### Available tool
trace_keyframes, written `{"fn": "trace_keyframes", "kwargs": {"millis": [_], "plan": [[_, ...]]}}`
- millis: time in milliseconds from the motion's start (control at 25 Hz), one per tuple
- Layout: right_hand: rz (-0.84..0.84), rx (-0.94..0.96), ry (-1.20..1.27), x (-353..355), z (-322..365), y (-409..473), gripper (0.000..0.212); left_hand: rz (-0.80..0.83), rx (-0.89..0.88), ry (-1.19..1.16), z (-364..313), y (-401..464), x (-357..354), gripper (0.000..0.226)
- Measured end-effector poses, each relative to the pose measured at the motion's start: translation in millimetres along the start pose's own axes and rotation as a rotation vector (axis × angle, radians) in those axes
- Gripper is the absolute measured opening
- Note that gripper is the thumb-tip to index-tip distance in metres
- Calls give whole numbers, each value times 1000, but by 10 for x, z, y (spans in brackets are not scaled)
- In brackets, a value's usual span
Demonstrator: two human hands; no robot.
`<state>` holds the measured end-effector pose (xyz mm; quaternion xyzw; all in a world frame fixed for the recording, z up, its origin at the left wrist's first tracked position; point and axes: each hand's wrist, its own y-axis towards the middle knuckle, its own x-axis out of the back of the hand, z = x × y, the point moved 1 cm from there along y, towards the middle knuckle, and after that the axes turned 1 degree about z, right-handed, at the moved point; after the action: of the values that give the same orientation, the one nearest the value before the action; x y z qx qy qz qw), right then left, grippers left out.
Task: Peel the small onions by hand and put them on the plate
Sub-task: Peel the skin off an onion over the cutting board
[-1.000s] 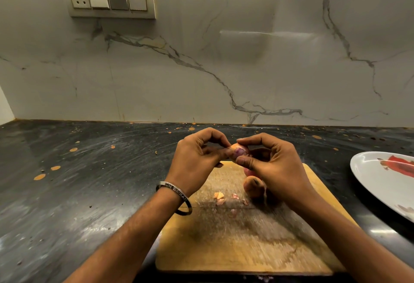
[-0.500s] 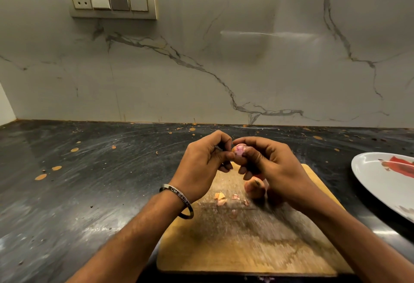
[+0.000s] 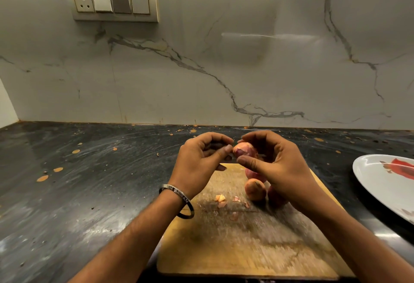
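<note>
Nearest the person, the board lies on the dark surface with a few skin scraps scattered on it, so peeling looks begun but far from finished. Further up the board several onions wait in a cluster, the front one appearing to keep its skin; the exact count is unclear behind the right wrist. Above them both hands are raised off the board. The right hand curls its thumb and fingers around one onion, holding it in the air. The left hand, a bangle at its wrist, pinches thumb and forefinger at that onion's end, apparently on a flap of skin. The plate to the right shows only its printed pattern in the visible part, so likely none is delivered.
</note>
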<state>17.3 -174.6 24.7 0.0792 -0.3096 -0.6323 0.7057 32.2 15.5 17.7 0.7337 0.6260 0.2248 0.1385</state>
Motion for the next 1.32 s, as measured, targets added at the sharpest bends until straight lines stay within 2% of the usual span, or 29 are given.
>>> {"fn": "trace_keyframes", "kwargs": {"millis": [320, 440, 640, 1040, 1320], "plan": [[-95, 49, -59, 4, 47, -27, 42, -3, -65, 139, -19, -29, -17, 26], [-97, 40, -41, -6, 22, -9, 40, 4, -56, 89, -18, -43, -48, 29], [-31, 26, 50, -24, -55, -12, 48, -38, 27, -26, 10, -26, -61, 22], [-125, -30, -10, -40, -96, -34, 43, -77, -176, 409, 23, -57, -60, 17], [-138, -36, -43, -79, -97, -46, 56, -199, -258, 509, 30, -76, -113, 14]]}}
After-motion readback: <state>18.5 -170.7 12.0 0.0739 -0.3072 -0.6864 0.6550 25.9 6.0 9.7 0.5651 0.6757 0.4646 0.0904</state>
